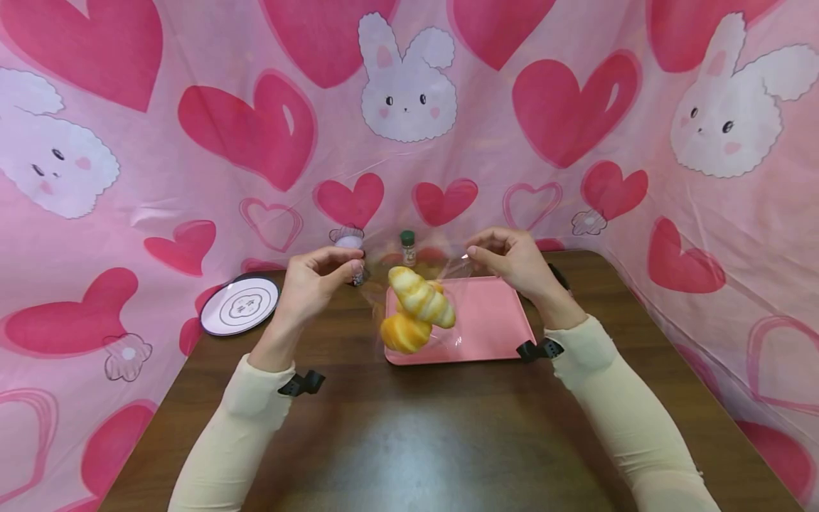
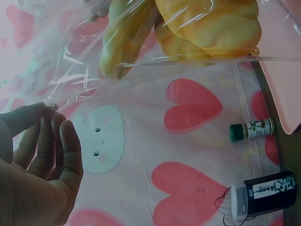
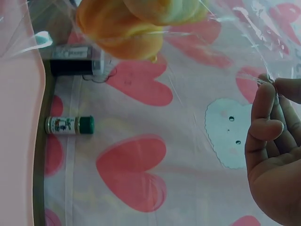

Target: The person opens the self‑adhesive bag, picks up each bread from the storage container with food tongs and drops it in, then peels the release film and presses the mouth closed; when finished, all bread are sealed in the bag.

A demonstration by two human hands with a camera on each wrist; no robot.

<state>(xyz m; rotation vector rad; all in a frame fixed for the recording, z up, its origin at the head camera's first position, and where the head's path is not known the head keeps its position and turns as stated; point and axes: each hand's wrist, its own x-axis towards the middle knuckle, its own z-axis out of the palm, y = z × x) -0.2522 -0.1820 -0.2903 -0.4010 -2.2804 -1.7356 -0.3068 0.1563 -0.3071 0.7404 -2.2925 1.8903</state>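
Observation:
A clear plastic bag (image 2: 70, 82) hangs between both hands above the table, with bread inside. A striped croissant (image 1: 422, 297) lies across a rounder golden bread roll (image 1: 406, 333); more bread shows partly behind them. My left hand (image 1: 310, 281) pinches one top corner of the bag between thumb and fingertips. On the other side, my right hand (image 1: 515, 262) pinches the opposite corner in the same way. Both wrist views show these pinches, at the left hand (image 2: 49, 155) and the right hand (image 3: 270, 127). Below and behind the bag lies a pink tray (image 1: 489, 320).
A white plate (image 1: 242, 306) with a dark rim and a drawn face stands at the table's left edge. At the back are a green-capped jar (image 1: 408, 249) and a dark container with a pale lid (image 2: 265, 195). A pink heart-and-rabbit cloth (image 1: 409, 163) hangs behind the wooden table (image 1: 384, 441).

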